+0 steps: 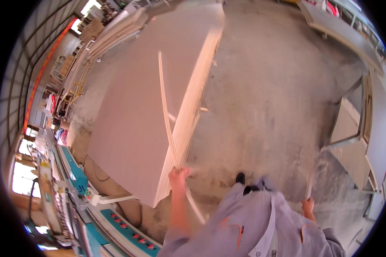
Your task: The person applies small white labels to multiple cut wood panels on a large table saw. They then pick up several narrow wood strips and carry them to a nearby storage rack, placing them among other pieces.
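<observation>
My left hand (179,174) is closed around a long, thin, pale wooden strip (162,85). The strip runs up over the top of a stack of large grey-brown panels (137,115), and its lower end sticks out below my hand toward my body. Light bare wood shows along the stack's right edge, close to that hand. Out at my right side, my right hand (308,203) is closed on a second slim, pale strip (309,186). Its far part is smeared by motion above the grey floor.
A machine with teal panels (126,231) and red knobs stands at the lower left, a pale arm (116,198) reaching toward the stack. Boards lie on a cart (120,32) at the far left. Angled frames with panels (351,124) stand at the right, below a long board (339,32).
</observation>
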{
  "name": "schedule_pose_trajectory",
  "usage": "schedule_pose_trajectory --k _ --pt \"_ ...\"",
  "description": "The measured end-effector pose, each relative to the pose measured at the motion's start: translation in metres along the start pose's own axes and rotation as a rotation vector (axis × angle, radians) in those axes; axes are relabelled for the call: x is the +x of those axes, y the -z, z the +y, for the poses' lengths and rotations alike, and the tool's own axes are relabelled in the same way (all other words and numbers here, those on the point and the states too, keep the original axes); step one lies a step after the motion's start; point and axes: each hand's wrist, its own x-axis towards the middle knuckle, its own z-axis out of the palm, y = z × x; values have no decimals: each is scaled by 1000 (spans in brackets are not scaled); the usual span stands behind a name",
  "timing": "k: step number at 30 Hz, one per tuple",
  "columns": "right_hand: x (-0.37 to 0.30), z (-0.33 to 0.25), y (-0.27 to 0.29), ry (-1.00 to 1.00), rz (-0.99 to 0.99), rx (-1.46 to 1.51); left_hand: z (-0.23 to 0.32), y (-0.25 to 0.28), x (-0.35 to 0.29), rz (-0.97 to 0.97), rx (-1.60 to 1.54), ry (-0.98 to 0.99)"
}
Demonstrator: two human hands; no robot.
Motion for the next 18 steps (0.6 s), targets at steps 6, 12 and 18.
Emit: schedule_pose_trajectory --k 6,12,18 --pt "59 -21 -54 -529 55 236 59 -143 127 -131 227 -51" --pt "257 -113 -104 -311 -230 -52 110 -306 212 -157 351 -88" --pt "489 -397 -21 -131 -237 113 129 -468 268 -270 418 -53"
